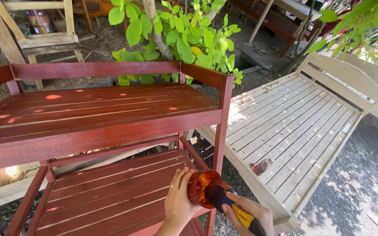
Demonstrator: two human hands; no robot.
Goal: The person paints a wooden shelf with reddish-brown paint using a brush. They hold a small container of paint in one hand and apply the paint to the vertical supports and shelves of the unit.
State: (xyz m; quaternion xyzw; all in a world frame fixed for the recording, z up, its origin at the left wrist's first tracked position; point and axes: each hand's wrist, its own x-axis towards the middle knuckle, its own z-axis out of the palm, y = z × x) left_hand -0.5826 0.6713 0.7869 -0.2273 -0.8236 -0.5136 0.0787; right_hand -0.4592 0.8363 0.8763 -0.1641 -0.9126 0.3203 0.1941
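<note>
- Head view shows us two bare hands low in the picture, in front of a red-brown painted wooden shelf unit [97, 126] with slatted boards.
- We see the left hand [179, 202] with its fingers [181, 178] spread open and laid flat against the side of a round orange-red stained container [203, 189], so this hand touches and supports it.
- We see the right hand [251, 214] with its fingers closed around the yellow and black handle of a paintbrush [244, 218].
- We notice the dark head of the paintbrush goes into the open mouth of the container.
- We find the container just beside the front right post [220, 144] of the shelf unit, above the edge of the lower slatted shelf [110, 192].
- We see to the right a pale unpainted wooden slatted bed frame [294, 126] lying on the ground, well apart from the hands.
- We see a small dark can [262, 166] lying on the slats of this frame.
- We see a green leafy bush [176, 39] behind the shelf unit.
</note>
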